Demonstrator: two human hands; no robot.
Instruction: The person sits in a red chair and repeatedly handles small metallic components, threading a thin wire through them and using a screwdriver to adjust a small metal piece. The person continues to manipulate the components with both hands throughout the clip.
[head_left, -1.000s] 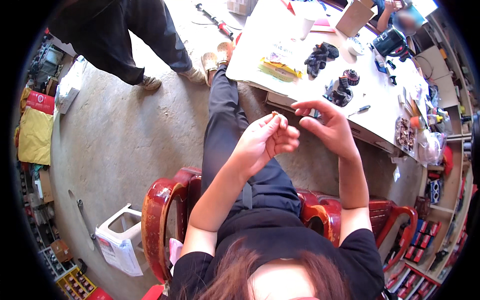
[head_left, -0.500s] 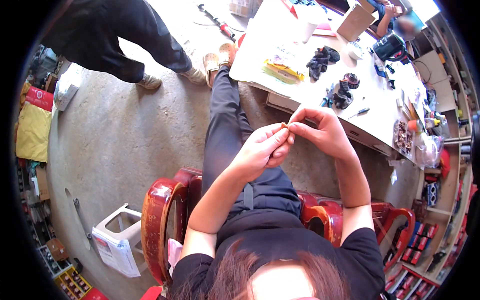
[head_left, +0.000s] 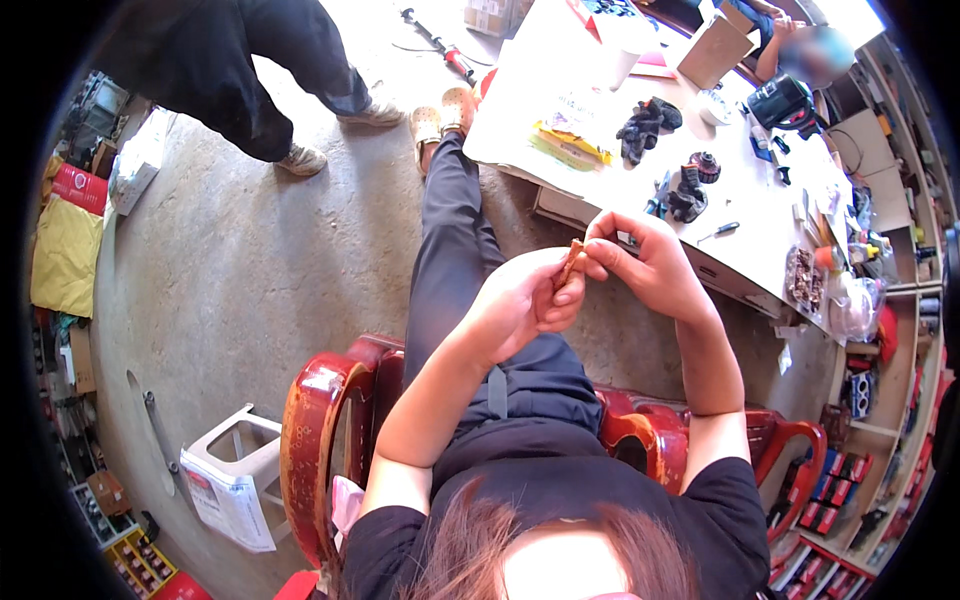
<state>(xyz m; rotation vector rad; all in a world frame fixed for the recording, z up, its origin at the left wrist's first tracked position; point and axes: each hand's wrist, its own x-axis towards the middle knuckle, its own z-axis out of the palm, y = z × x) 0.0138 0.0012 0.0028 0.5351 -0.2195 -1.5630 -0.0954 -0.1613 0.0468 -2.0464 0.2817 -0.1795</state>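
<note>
While I watch from the head view, both hands meet above the lap, just near of the white table (head_left: 590,175). My left hand (head_left: 520,305) and right hand (head_left: 645,265) each pinch one small brown strip (head_left: 571,262) between thumb and fingertips, the strip standing nearly upright between them. It looks light, thin and probably easy to bend or drop, so I judge the ends are the place to hold. Black parts (head_left: 645,125) lie farther off on the table.
</note>
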